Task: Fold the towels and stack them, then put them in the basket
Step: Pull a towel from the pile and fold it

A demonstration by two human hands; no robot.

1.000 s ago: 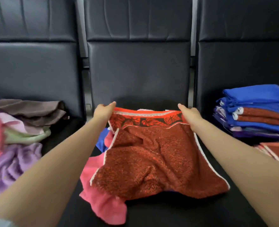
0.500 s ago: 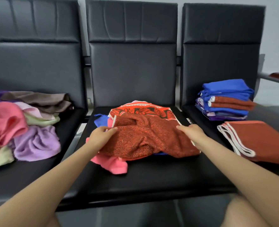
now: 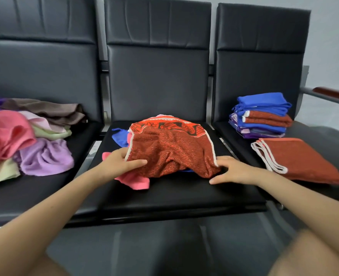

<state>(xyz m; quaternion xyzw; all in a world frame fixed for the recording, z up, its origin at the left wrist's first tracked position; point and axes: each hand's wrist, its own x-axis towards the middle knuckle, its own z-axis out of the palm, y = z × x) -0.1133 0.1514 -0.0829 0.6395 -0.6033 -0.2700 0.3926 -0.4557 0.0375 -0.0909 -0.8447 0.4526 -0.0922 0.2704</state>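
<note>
**Both hands on the red towel, middle seat**

The red towel [image 3: 170, 150] lies rumpled on the middle seat [image 3: 180, 196], heaped over a pink towel [image 3: 134, 181] and a blue towel [image 3: 120, 137] that poke out at its left side. In front of the heap, bare black cushion runs to the seat's front edge. The left hand [image 3: 120, 164] grips the towel's near left corner, thumb lying on top of the cloth, fingers tucked out of sight beneath it. The right hand [image 3: 232, 170] sits at the near right corner, fingers curled onto the white-trimmed hem, thumb flat on the cushion; whether it truly pinches the cloth, I cannot tell. The towel shows a speckled rust-red weave, a white border down both sides and a bright orange-and-black patterned band along the far edge. On the right seat, a folded red towel [image 3: 300, 160] lies flat, just in front of a folded stack [image 3: 262, 116] of blue, red and purple. The left seat carries an unfolded pile [image 3: 25, 140] in pink, lilac, green and brown.
</note>
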